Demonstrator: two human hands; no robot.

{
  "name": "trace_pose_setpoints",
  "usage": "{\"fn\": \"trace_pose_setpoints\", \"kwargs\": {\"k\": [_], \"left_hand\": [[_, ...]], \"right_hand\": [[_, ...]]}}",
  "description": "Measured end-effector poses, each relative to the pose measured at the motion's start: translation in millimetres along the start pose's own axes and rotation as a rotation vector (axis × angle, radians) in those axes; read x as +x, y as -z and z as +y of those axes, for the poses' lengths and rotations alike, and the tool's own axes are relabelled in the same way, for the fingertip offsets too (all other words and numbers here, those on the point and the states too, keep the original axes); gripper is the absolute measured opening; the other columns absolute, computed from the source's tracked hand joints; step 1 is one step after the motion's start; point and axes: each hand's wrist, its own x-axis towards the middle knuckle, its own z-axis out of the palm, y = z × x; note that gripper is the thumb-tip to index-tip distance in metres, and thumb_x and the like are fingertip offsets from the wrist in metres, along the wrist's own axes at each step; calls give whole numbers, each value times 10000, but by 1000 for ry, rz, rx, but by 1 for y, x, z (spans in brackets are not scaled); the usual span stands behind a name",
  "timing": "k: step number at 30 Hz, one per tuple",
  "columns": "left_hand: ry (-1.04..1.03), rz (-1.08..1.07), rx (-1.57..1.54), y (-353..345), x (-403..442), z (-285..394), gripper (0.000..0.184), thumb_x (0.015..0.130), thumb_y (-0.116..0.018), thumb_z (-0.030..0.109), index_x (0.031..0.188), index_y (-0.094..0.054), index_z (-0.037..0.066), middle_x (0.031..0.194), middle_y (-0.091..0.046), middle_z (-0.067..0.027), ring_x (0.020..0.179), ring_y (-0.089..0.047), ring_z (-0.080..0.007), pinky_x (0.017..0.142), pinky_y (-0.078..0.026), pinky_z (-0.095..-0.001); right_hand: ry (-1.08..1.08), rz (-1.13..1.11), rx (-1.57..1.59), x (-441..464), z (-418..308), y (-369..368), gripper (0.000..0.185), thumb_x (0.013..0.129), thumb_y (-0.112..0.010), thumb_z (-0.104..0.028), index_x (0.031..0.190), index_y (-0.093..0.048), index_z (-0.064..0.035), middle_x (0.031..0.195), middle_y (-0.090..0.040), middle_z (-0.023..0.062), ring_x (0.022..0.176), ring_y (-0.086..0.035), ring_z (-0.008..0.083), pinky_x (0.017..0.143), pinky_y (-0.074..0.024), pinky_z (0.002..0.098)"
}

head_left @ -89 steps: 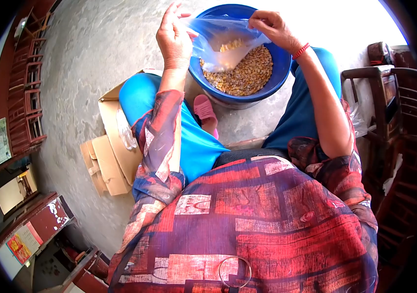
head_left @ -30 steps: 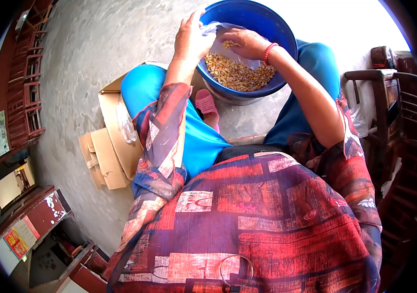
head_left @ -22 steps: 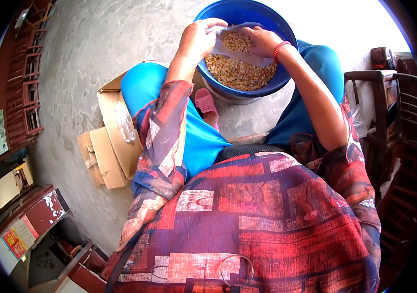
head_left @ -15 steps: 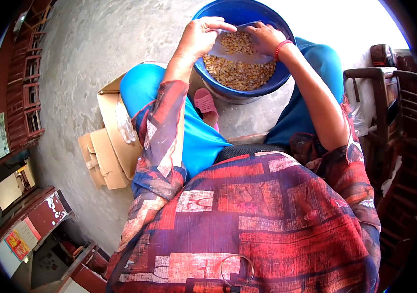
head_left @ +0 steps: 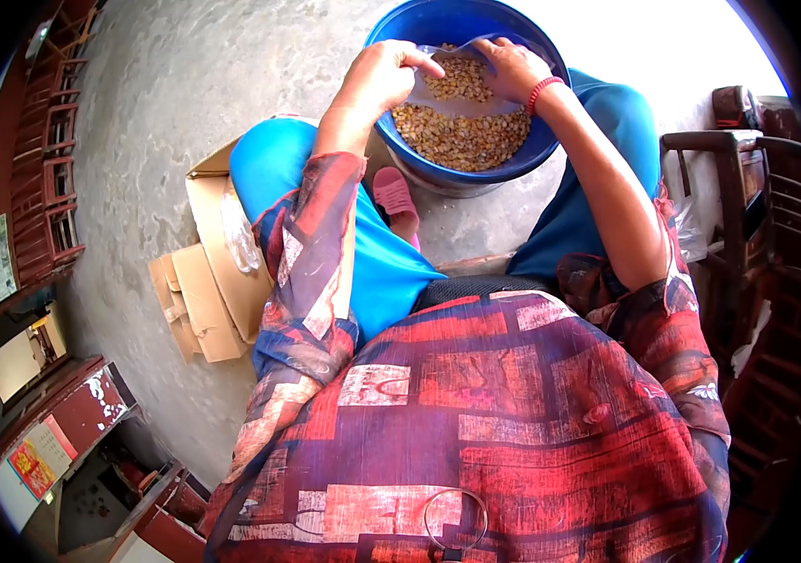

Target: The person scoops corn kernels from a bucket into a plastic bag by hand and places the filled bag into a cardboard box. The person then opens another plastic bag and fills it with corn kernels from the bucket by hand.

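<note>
Over the blue bucket [head_left: 471,17], the clear bag [head_left: 464,107] is probably best held wide-mouthed and level; it lies between the left hand [head_left: 383,75], seemingly clenched on its left edge, and the right hand [head_left: 518,72], spread at its right rim, hold unclear; yellowish kernels [head_left: 466,141] lie in both bag and bucket

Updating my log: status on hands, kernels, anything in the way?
Left hand, right hand at plastic bag. Kernels in bag and in blue bucket. No obstruction visible.

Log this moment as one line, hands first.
left hand: at clear bag, left side | right hand: at clear bag, right side | bagged kernels: above loose kernels in blue bucket | grips: unclear
</note>
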Motion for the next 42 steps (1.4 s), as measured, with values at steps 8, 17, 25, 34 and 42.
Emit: {"fn": "trace_pose_setpoints", "kwargs": {"k": [8,17,25,34,42], "left_hand": [[136,194,294,-7,2,-9,317,740,-456,49,946,-677,146,944,-632,-155,910,-596,-301,826,-459,-366],[169,-121,218,1,-1,2,299,748,-480,28,947,-681,127,905,-650,-147,847,-626,-246,782,-466,-321],[78,94,419,-10,4,-18,300,756,-534,111,1039,-633,94,953,-633,-175,871,-614,-276,820,-457,-345],[-29,230,388,-11,4,-11,340,721,-614,192,1049,-632,103,849,-641,-153,774,-617,-258,757,-474,-346],[58,257,431,-4,4,0,346,706,-630,232,1034,-644,123,708,-631,-102,648,-610,-226,677,-486,-350]], "right_hand": [[240,-501,-93,-9,-11,15,360,706,-579,-250,1047,-599,-139,968,-617,156,908,-589,316,807,-470,375],[28,2,-3,-5,7,12,573,716,-578,-172,1260,-401,-145,1055,-545,164,952,-564,316,803,-471,388],[209,288,114,6,17,9,343,751,-538,-105,1094,-537,-113,966,-582,142,879,-588,299,758,-484,363],[369,-321,32,-13,-16,17,267,741,-522,-153,984,-622,-104,858,-632,151,835,-603,314,768,-475,383],[83,-242,-35,-12,-2,22,386,722,-519,-138,1104,-563,-104,973,-615,173,948,-579,312,833,-455,393]]}}
